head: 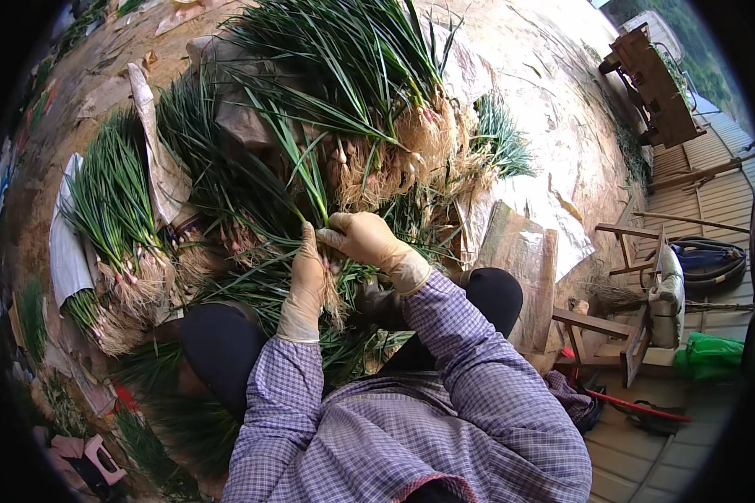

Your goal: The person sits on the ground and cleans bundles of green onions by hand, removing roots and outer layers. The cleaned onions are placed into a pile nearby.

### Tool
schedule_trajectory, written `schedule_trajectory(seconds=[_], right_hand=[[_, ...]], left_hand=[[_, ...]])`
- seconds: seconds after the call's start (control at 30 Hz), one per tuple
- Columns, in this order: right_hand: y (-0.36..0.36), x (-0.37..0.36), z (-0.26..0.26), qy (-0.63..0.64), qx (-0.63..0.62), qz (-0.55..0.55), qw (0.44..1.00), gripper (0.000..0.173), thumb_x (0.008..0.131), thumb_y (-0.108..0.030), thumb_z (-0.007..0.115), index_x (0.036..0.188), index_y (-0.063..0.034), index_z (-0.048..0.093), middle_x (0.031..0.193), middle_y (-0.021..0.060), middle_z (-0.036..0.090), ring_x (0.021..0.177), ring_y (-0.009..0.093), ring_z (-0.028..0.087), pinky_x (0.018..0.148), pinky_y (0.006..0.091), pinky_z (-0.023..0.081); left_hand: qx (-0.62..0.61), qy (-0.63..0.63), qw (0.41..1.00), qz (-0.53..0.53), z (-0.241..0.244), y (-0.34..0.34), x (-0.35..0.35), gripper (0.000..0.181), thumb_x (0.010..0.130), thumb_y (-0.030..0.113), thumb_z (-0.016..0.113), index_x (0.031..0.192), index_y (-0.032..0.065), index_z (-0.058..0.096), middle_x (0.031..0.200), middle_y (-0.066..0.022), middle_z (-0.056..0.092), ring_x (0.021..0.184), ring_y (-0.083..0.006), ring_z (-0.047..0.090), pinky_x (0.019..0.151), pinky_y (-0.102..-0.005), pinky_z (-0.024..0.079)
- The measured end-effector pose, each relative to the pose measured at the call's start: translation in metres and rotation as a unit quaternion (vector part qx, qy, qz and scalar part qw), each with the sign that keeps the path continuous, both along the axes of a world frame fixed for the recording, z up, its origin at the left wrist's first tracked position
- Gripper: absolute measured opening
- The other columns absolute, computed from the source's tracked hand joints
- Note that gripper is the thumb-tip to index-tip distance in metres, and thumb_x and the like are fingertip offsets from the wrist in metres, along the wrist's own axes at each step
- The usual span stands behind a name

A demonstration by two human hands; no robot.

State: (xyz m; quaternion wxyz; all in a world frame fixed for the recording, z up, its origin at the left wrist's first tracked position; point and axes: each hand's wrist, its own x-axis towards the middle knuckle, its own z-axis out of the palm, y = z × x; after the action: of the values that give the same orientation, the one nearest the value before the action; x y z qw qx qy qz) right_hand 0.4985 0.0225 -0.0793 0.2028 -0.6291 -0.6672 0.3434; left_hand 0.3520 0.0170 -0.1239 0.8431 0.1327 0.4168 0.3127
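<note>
Both hands wear pale rubber gloves and meet in front of my knees. My left hand (306,280) is closed around a few green garlic plants (318,195), their bulbs and roots hanging below its fingers. Against it, my right hand (368,242) pinches the same plants at the lower stems. A large pile of green garlic (352,56) with pale, stringy roots lies just beyond on sacking. To the left rests another bundle of green garlic (113,188), roots towards me. Loose leaves lie beneath my hands.
Woven plastic sheeting (519,270) lies right of my knee. Further right are wooden stools (635,342), a coiled hose (717,264) and a green bag (711,356). A wooden cart (657,88) stands at the upper right. A pink plastic stool (102,460) is at the lower left.
</note>
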Motion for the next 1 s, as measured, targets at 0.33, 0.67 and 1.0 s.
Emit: schedule_trajectory(seconds=[0.33,0.67,1.0], right_hand=[[0.036,0.129,-0.032,-0.157,0.105,-0.259,0.947,0.034,0.08,-0.028,0.066,0.106,-0.01,0.054,0.086,0.0073,0.067,0.076,0.025,0.065,0.068,0.035,0.051],[-0.02,0.011,0.015,-0.007,0.128,-0.136,0.982,0.026,0.084,-0.033,0.063,0.092,-0.0081,0.065,0.084,0.0107,0.066,0.075,0.027,0.065,0.063,0.0343,0.051],[0.038,-0.02,0.024,-0.163,0.055,0.037,0.984,0.037,0.086,-0.043,0.053,0.084,-0.0071,0.062,0.075,0.0146,0.064,0.073,0.033,0.063,0.065,0.0429,0.049]], left_hand=[[0.045,-0.021,0.999,0.011,0.013,0.007,0.009,0.025,0.091,0.019,0.055,0.103,-0.0024,0.061,0.058,0.0012,0.054,0.047,-0.0079,0.051,0.039,-0.0191,0.037],[0.006,-0.036,0.996,0.087,0.001,0.01,0.017,0.013,0.087,0.017,0.06,0.087,0.0046,0.063,0.071,0.0014,0.059,0.061,-0.009,0.054,0.054,-0.0237,0.044],[0.012,-0.055,0.993,0.105,0.005,0.005,0.002,0.024,0.09,0.025,0.052,0.092,0.0019,0.06,0.078,-0.0022,0.057,0.073,-0.0127,0.056,0.067,-0.0263,0.047]])
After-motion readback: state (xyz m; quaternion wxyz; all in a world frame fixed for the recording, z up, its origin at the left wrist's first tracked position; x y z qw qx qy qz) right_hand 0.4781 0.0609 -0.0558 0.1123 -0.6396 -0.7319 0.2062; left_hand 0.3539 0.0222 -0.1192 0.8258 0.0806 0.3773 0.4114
